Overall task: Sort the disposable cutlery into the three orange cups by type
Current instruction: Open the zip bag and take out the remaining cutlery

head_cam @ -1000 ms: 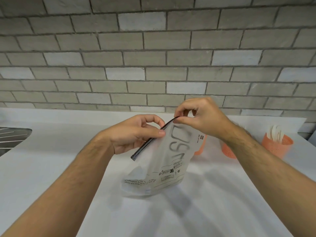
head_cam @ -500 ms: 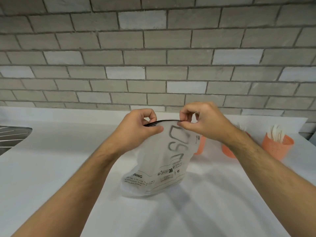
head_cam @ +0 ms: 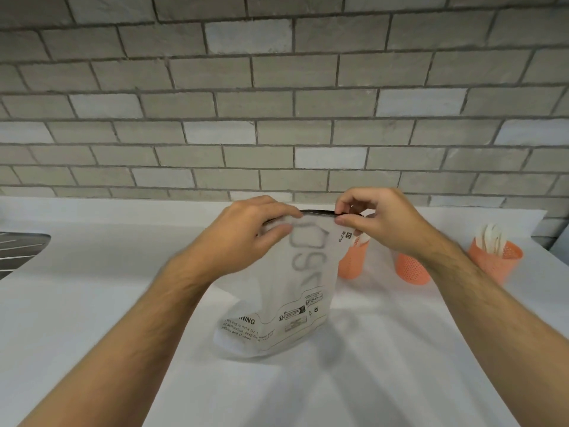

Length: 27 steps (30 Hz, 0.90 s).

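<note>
A frosted plastic zip bag with printed warnings stands on the white counter, its black zip strip held level at the top. My left hand pinches the strip's left end and my right hand pinches it near the right end. Three orange mesh cups stand behind the bag: the left cup is partly hidden by the bag, my right forearm crosses the middle cup, and the right cup holds white cutlery. I cannot tell what lies inside the bag.
A grey brick wall rises directly behind the counter. A metal sink drainer sits at the far left edge. The counter's right end drops off beyond the right cup.
The zip strip went from slanted to level as my left hand rose and slid along it toward my right hand. The bag stayed on the counter.
</note>
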Available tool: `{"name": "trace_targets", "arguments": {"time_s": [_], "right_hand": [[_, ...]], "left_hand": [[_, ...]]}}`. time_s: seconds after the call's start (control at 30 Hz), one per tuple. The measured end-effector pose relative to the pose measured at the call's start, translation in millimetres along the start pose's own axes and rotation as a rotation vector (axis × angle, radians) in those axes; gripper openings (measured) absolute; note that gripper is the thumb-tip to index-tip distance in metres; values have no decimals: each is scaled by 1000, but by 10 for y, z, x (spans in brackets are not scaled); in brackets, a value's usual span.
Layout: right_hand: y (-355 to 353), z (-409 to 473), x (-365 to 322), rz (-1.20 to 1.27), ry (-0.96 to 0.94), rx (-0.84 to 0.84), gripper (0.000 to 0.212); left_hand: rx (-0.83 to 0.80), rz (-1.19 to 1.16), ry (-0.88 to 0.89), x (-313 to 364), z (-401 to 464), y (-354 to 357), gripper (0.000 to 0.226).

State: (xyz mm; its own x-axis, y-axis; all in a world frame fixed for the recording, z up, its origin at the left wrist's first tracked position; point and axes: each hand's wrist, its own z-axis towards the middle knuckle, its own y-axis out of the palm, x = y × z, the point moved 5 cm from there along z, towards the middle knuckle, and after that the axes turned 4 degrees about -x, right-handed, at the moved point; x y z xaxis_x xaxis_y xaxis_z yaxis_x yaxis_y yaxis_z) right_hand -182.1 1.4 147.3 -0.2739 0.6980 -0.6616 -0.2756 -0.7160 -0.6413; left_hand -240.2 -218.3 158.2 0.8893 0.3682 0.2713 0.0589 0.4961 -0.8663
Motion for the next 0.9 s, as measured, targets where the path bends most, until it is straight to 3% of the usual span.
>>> {"name": "trace_targets", "arguments": {"time_s": [0.2,0.37,0.47,0.57,0.63,0.73,0.9], "right_hand": [[41,-22,-77,-75,-81,-41,21],[95,-74,-139,-205,-150,-116,22],[34,-129,-126,-253,-139,-104,26],[-20,-167,-64,-286,-121,-64,24],[-6,-136,-15,-357,-122,-54,28],[31,30,4,-470,-124,-12,17],[-45,347,-208,-576,-222,144,3]], "left_hand": [[-93,-188,-103,165,162,117,24],[-248,-490,-357,54,209,303,28],[-200,-567,-428,-74,203,236,20],[-434,-219,-418,-151,135,220,58],[-509,-7,-421,-190,153,140,68],[-329,190,-463,-309,343,-172,64],[-203,212,-496,-333,548,-498,71]]}}
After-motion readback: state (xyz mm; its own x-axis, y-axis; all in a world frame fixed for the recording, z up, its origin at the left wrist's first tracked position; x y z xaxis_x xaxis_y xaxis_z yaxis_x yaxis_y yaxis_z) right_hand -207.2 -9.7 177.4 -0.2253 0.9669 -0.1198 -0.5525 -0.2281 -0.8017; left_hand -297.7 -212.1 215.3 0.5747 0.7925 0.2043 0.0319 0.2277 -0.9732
